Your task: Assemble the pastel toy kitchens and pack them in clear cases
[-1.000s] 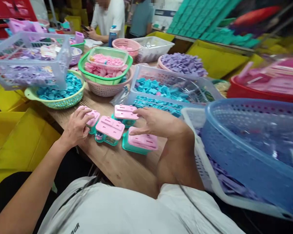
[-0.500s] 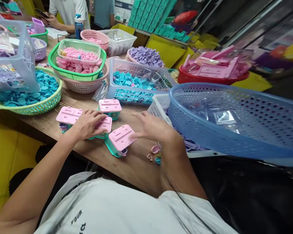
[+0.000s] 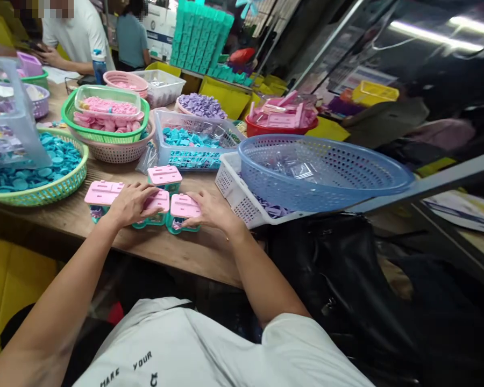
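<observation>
Several small toy boxes with pink lids and teal bases sit in a cluster on the wooden table. My left hand lies with fingers spread over the middle box, with another box just left of it. My right hand curls against the right side of the rightmost box. A further box stands behind them, untouched.
A blue round basket sits on a white crate right of my hands. Behind are a clear bin of teal parts, a green basket of teal discs, pink parts in stacked baskets and purple parts. People sit at the far end.
The view swung right. My right hand came in from the table's right side and pushed the rightmost box against the others. My left hand stayed on the middle box.
</observation>
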Motion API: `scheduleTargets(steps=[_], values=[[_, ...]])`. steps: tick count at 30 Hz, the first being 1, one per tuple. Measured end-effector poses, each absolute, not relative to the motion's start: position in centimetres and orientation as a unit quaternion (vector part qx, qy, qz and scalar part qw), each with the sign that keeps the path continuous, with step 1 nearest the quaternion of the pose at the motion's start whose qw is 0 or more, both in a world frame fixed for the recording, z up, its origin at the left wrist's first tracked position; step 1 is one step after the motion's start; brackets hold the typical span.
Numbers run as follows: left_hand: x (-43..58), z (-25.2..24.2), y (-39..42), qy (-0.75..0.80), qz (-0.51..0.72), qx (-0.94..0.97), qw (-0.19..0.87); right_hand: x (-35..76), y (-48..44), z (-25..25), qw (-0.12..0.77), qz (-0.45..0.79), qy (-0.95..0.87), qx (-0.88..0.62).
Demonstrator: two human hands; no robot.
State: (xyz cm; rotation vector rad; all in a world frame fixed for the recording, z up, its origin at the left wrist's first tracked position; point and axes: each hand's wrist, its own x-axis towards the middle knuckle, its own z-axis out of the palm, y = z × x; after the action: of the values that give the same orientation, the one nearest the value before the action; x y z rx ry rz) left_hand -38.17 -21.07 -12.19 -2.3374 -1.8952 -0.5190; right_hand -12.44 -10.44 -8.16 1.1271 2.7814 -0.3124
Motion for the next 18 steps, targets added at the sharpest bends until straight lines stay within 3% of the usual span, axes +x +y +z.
scheduleTargets(steps=[2, 7, 10, 18], values=[[-38.1, -11.8, -21.1, -0.615, -0.178, -0.767, 0.04, -12.7, -9.2, -7.7, 0.047, -0.154, 0.92, 0.358], [-34.1, -10.1, -18.7, -0.575, -0.205, -0.791, 0.043, -15.8, -3.3, -7.1, -0.094, -0.196, 0.948, 0.234], [-31.5, -9.5, -16.3, -0.595, -0.156, -0.789, 0.016, -19.1, 0.1, -7.1, -0.083, -0.21, 0.966, 0.124], [-30.8, -9.9, -15.8, -0.61, -0.191, -0.769, 0.021, -23.0, 3.2, -8.4, -0.061, -0.222, 0.972, 0.055]])
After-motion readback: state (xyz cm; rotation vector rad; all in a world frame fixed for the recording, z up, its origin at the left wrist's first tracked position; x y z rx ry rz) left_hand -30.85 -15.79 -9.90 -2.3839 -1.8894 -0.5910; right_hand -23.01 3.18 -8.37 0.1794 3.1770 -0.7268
